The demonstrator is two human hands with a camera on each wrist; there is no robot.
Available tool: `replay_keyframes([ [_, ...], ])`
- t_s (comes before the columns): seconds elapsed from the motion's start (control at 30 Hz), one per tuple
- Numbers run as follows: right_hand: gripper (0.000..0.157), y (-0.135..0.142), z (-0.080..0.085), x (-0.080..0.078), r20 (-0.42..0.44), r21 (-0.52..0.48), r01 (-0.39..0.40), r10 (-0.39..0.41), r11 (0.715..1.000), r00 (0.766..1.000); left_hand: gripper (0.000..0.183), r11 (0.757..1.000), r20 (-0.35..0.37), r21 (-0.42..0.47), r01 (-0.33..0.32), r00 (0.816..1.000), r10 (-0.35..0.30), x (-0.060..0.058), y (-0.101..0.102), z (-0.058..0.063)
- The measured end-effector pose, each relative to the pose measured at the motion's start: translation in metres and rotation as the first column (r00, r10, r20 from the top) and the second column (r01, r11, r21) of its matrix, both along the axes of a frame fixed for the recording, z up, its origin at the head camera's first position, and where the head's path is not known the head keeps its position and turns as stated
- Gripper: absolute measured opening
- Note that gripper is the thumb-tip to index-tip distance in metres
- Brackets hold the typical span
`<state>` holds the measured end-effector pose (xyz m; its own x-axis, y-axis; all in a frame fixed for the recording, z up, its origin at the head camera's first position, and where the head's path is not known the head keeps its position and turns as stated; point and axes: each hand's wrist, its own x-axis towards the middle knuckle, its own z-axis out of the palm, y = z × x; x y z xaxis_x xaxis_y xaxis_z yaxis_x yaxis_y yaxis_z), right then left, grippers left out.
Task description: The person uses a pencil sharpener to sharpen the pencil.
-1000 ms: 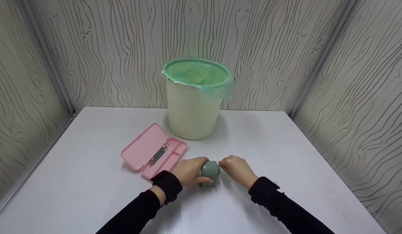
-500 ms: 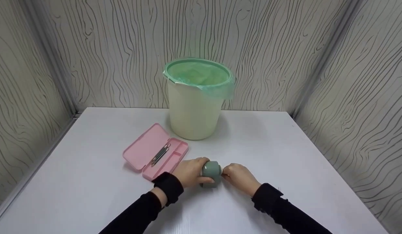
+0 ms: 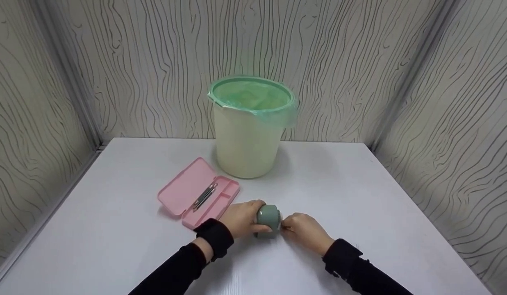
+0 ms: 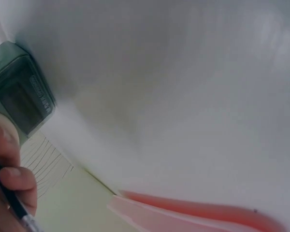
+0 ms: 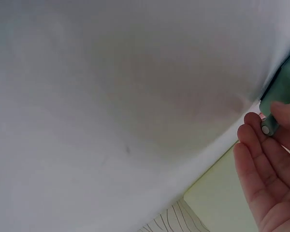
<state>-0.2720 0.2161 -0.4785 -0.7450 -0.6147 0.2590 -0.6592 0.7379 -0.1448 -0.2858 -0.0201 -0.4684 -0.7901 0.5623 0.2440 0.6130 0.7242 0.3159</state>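
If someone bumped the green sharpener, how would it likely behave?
The sharpener is probably stiff: its boxy body with a clean-edged dark window looks like hard plastic. That flat window side makes rolling seem unlikely. The shiny highlight hints at slipperiness, though the left grip wrapped around it would likely steady it.
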Motion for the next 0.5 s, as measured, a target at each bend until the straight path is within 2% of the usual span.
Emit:
replay_keyframes([
  [0.23, 0.016, 0.005, -0.001, 0.004, -0.012, -0.01, -0.014, 0.014, 1.0, 1.0, 0.06, 1.0, 0.008, -0.009, 0.005, 1.0, -0.005, 0.0, 0.002, 0.002],
  [0.37, 0.015, 0.007, 0.0, 0.007, 0.005, -0.04, -0.049, 0.05, 0.998, 0.999, 0.06, 1.0, 0.007, -0.023, -0.004, 1.0, 0.004, 0.0, 0.002, 0.002],
  [0.5, 0.016, 0.009, 0.002, 0.011, 0.02, -0.047, -0.081, 0.082, 0.996, 0.996, 0.06, 0.999, 0.041, -0.036, -0.012, 0.999, 0.014, 0.0, 0.001, 0.004],
])
